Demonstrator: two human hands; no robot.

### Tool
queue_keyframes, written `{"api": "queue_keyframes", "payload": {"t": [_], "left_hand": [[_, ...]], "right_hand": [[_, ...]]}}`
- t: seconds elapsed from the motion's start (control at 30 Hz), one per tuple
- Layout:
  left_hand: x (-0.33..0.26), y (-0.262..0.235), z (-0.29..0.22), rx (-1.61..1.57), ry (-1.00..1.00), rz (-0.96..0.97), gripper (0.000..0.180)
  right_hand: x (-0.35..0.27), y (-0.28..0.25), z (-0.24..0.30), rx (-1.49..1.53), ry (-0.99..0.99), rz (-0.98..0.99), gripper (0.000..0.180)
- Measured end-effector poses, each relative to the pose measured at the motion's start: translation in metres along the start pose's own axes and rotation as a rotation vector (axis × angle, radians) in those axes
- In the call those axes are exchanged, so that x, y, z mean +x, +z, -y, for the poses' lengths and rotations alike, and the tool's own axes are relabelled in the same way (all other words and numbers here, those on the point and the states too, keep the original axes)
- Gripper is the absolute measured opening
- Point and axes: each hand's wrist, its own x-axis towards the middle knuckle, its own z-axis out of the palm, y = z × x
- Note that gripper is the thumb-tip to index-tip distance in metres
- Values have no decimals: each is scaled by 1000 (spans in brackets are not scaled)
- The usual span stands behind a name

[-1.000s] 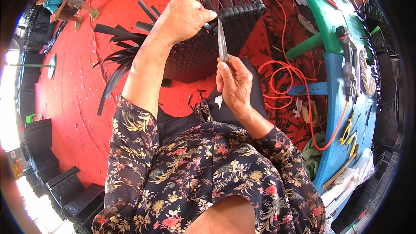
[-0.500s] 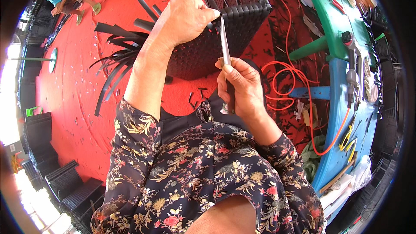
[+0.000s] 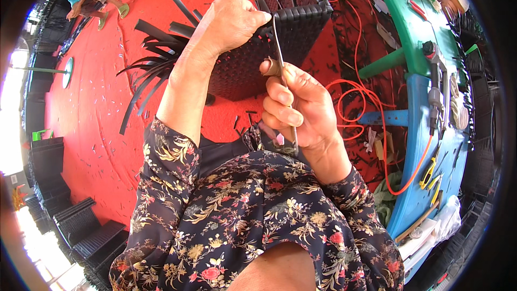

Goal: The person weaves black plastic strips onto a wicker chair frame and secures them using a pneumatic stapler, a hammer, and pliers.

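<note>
A red, wrinkled floor covering (image 3: 91, 129) spreads left of the blue table (image 3: 416, 105), 1 of 2 tables. The green table (image 3: 412, 43) adjoins the blue table's far end. Across the floor from the blue table, dark woven furniture (image 3: 97, 237) stands, and white light (image 3: 16, 129) glares beyond it.

Yellow-handled tool (image 3: 428, 172) on blue table (image 3: 417, 113)

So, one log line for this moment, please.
Left hand: at black woven piece; right hand: gripping metal tool; tool tip: near left hand
</note>
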Motion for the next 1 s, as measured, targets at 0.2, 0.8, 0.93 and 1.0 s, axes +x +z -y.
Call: {"api": "queue_keyframes", "payload": {"t": [0.2, 0.8, 0.93, 1.0], "left_hand": [[5, -3, 1, -16, 9, 103, 37], [23, -1, 27, -216, 11, 212, 30], [28, 1, 36, -337, -7, 154, 18], [25, 0, 38, -200, 69, 116, 19]], "right_hand": [[-8, 11, -1, -224, -55, -211, 21], [-157, -32, 70, -1118, -561, -843, 17], [-237, -54, 141, -1154, -1043, -1134, 18], [-284, -61, 179, -1317, -1012, -1505, 21]]}}
